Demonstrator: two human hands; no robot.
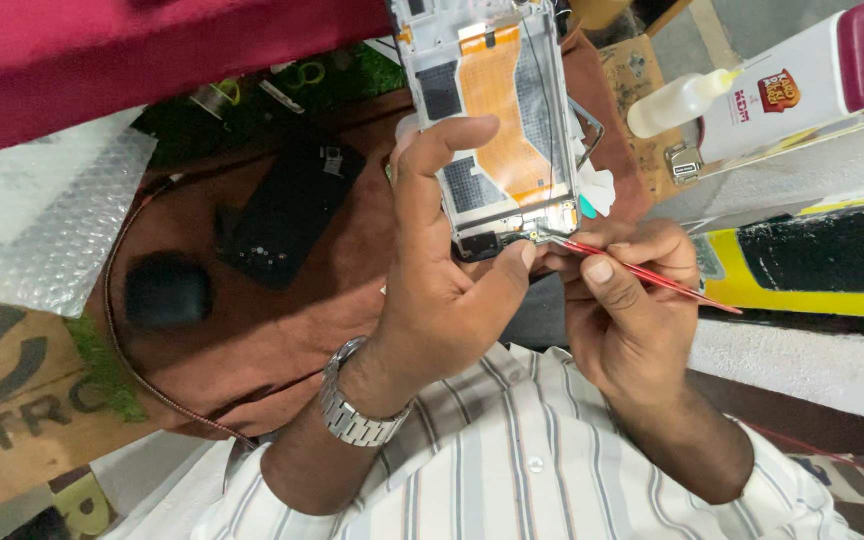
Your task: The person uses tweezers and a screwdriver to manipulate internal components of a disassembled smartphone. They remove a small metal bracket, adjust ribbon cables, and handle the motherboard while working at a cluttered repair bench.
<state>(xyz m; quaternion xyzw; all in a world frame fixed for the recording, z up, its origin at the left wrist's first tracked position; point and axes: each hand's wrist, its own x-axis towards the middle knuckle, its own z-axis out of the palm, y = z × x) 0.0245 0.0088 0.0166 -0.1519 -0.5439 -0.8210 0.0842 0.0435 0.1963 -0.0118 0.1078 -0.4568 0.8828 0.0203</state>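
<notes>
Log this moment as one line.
left hand: holds opened phone frame | right hand: red tweezers, tip at frame's lower edge

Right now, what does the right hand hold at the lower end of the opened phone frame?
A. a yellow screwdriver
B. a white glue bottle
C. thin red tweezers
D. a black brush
C: the right hand pinches thin red tweezers, their tip at the phone frame held by the left hand.

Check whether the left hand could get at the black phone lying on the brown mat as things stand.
Probably not right away: the left hand is wrapped around the opened phone frame. The black phone lies uncovered on the brown mat just beside it, so the path itself looks free.
</notes>
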